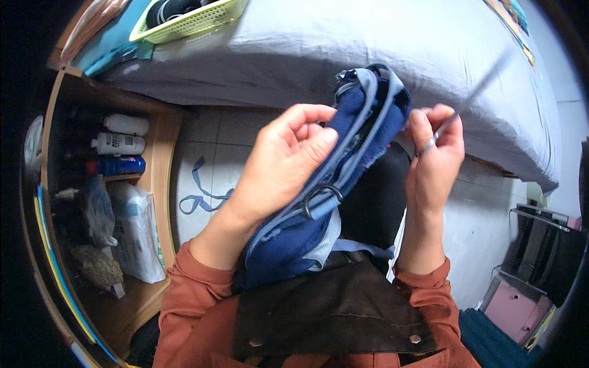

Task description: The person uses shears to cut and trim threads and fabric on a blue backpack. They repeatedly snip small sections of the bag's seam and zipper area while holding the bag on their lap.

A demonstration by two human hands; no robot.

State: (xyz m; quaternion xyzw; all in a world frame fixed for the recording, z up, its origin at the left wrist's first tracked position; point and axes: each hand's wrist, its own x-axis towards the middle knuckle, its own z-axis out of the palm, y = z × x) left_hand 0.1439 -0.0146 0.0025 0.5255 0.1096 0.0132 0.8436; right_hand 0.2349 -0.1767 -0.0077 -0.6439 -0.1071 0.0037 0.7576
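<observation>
My left hand [297, 147] grips the side of a navy fabric bag [359, 135] with light blue piping, its zipped edges running lengthwise and a dark ring [322, 202] near the middle. The bag lies slanted over my lap, above a dark brown apron [331, 313]. To the right of the bag, my right hand [435, 147] holds a long thin metal tool [472, 92] pointing up and right; its far end is blurred, and I cannot make out exactly what it is.
A grey-sheeted bed [300, 43] spans the far side, with a green basket [190, 24] on it. A wooden cabinet [159, 208] holding bottles and packages stands left. A loose strap [190, 202] lies on the tiled floor. A pink cabinet [506, 310] is at lower right.
</observation>
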